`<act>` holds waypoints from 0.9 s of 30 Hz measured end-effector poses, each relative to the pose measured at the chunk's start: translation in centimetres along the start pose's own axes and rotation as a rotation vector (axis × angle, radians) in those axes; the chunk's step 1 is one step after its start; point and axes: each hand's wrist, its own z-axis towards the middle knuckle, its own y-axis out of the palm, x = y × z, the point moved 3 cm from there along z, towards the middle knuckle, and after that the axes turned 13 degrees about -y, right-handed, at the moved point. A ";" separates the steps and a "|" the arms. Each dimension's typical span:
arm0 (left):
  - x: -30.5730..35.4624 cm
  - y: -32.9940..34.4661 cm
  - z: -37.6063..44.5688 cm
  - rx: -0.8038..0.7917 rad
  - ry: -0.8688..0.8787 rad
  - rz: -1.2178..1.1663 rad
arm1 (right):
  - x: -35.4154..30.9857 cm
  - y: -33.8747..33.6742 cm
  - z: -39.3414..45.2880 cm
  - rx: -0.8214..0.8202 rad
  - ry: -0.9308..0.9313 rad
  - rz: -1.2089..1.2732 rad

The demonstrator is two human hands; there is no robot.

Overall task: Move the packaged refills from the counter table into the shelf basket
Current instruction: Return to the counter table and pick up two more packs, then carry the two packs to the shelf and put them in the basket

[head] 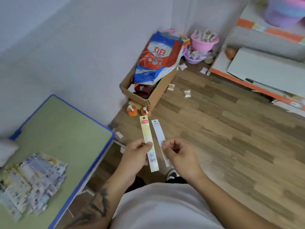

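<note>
My left hand (137, 156) pinches a long yellow refill pack (147, 134) with a red label at its top. My right hand (179, 154) pinches a long white refill pack (158, 131) beside it. Both packs stand nearly upright over the wooden floor, in front of my body. A heap of several more refill packs (33, 180) lies on the green counter table (62, 133) at the lower left. No shelf basket is clearly visible.
A cardboard box (155, 95) with a red and blue bag (158, 57) stands by the wall. Pink and purple tubs (203, 42) sit in the corner. A white and orange shelf unit (264, 66) runs along the right. Small packets litter the floor (231, 129).
</note>
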 end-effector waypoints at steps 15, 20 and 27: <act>13.9 20.0 2.0 -0.257 0.122 0.459 | 1.1 -17.5 3.8 0.520 0.116 0.456; 20.3 26.8 6.1 -0.381 0.104 0.493 | 0.2 -23.5 9.4 0.623 0.153 0.426; 33.0 32.4 11.1 -0.455 0.085 0.496 | -3.3 -30.3 20.2 0.705 0.225 0.401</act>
